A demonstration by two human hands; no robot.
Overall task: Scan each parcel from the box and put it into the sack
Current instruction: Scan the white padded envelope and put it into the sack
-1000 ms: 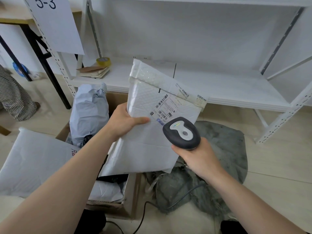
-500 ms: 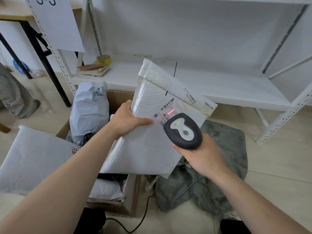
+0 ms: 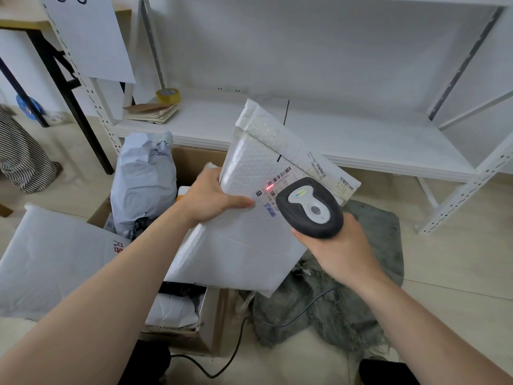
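Note:
My left hand (image 3: 211,201) grips the left edge of a white bubble-mailer parcel (image 3: 244,245), thumb across its front, holding it tilted above the cardboard box (image 3: 213,323). My right hand (image 3: 338,248) holds a dark grey barcode scanner (image 3: 309,208) just over the parcel's label (image 3: 274,184); a red scan light falls on the barcode. The grey-green sack (image 3: 347,307) lies crumpled on the floor to the right of the box, under the parcel and my right hand. Inside the box stand a grey poly-bag parcel (image 3: 144,182) and other white parcels.
A big white padded parcel (image 3: 55,259) lies at the left over the box's flap. A white metal shelf (image 3: 361,143) runs behind, with a tape roll (image 3: 167,96) and brown envelopes (image 3: 151,112) on it. The scanner cable (image 3: 277,323) trails across the sack and floor.
The red scan light has come on over the label. The parcel and the scanner have both shifted slightly to the right, with the scanner staying close over the label.

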